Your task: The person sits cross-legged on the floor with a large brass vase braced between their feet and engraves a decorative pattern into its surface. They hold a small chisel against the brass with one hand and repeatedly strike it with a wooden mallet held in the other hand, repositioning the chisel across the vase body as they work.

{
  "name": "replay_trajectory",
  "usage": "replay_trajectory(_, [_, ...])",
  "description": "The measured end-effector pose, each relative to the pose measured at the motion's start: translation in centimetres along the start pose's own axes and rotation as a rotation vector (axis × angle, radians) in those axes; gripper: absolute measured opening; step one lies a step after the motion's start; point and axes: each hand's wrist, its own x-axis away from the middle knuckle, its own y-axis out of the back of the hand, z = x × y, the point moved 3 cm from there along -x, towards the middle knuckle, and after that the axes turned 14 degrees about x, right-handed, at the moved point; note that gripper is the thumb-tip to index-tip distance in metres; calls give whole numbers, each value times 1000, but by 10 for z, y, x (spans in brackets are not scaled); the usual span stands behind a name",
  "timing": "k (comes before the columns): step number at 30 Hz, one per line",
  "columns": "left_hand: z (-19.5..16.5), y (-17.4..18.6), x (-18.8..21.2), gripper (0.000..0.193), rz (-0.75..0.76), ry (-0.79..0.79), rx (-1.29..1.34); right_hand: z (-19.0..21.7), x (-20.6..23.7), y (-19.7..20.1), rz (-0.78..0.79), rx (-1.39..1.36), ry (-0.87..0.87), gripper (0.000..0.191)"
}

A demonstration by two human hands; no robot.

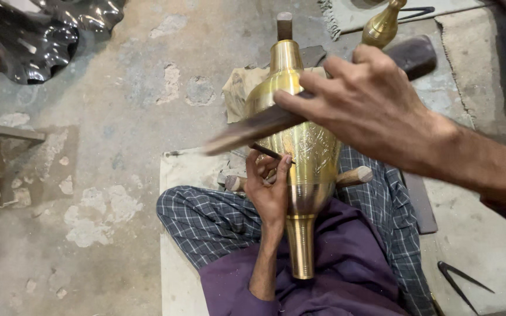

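1. Brass vase (pixel 303 152) laid lengthwise over the lap, neck toward the body, propped on a wooden rod (pixel 355 175) so the engraved belly faces up for work.
2. Left hand (pixel 267 187) pressed against the vase's side, fingers pinched on a thin chisel (pixel 267 151) with its tip slanted onto the engraved band, steadying both tool and vessel.
3. Right hand (pixel 370 105) clenched round a dark wooden mallet (pixel 253 130), blurred above the chisel head; probably mid-swing, though hard to tell.
4. Second brass piece (pixel 382 24) standing beyond on the concrete floor (pixel 118 117); black dividers (pixel 461 284) lying near the right knee.
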Motion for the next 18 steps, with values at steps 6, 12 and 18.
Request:
replay_trajectory(6, [5, 2, -8, 53, 73, -8, -140, -2, 7, -16, 136, 4, 29, 58])
replay_trajectory(12, [10, 4, -14, 46, 200, -92, -116, -8, 20, -33, 176, -578, -231, 64])
replay_trajectory(18, [12, 7, -22, 47, 295, -77, -141, -15, 32, -39, 37, -376, -258, 39])
